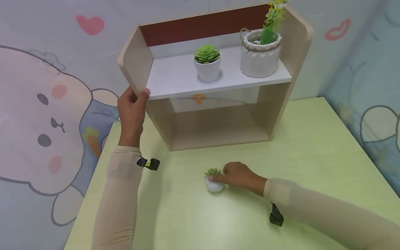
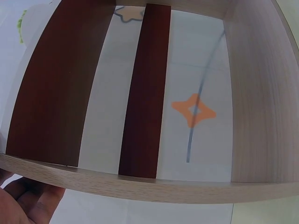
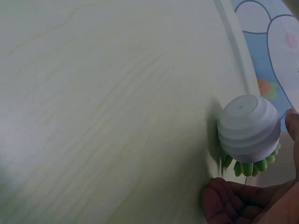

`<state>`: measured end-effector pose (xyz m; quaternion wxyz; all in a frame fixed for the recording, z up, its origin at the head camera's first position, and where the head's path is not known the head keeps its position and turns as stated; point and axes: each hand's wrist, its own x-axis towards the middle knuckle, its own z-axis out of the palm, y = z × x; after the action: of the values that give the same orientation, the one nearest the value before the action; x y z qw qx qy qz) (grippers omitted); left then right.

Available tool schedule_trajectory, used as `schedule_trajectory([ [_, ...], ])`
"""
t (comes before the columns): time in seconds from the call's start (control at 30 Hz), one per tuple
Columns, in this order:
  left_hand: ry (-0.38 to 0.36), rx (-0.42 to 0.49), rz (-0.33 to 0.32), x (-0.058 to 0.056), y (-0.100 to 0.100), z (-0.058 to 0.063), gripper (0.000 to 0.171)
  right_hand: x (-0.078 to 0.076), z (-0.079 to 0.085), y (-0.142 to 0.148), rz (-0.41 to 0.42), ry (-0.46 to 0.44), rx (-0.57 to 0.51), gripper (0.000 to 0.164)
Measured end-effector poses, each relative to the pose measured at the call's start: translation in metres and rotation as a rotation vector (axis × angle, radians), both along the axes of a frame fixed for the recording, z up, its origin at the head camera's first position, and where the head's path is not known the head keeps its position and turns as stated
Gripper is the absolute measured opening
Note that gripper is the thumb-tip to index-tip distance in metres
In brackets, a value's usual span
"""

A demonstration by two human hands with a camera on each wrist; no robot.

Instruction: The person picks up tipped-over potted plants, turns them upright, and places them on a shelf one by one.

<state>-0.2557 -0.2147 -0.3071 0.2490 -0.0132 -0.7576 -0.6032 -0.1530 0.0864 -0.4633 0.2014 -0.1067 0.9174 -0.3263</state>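
My right hand [image 1: 242, 177] holds a small potted succulent [image 1: 215, 186] over the table in front of the shelf, with the thumb along the pot's near side. In the right wrist view the white ribbed pot [image 3: 250, 128] shows its underside, and green leaves stick out beyond its rim. The curled fingers of the right hand [image 3: 247, 200] lie beside it. My left hand [image 1: 132, 111] grips the left side panel of the wooden shelf [image 1: 218, 121], thumb at the corner of the white upper board. Part of the left hand [image 2: 32, 200] shows behind the panel's edge in the left wrist view.
On the upper board stand a succulent in a smooth white pot [image 1: 208, 69] and, to its right, a larger white pot [image 1: 260, 60] with yellow flowers and twine. The pale green table [image 1: 312, 156] reaches back to a wall covering [image 1: 103, 62] with cartoon prints.
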Motion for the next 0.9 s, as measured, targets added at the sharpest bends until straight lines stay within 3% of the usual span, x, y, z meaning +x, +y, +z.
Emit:
schedule_trajectory([
  [0.27,0.023,0.008,-0.004,-0.0013,0.0020,-0.0021,0.039,-0.0075,-0.0032,-0.0090,0.017,0.029,0.017,0.057],
  [0.57,0.037,0.004,-0.019,-0.0029,0.0024,0.0000,0.037,-0.0068,0.0015,-0.0110,0.007,0.000,0.017,0.053],
  [0.9,0.015,0.018,-0.007,-0.0017,-0.0011,-0.0013,0.038,-0.0079,-0.0030,-0.0069,0.044,-0.022,-0.031,0.064],
])
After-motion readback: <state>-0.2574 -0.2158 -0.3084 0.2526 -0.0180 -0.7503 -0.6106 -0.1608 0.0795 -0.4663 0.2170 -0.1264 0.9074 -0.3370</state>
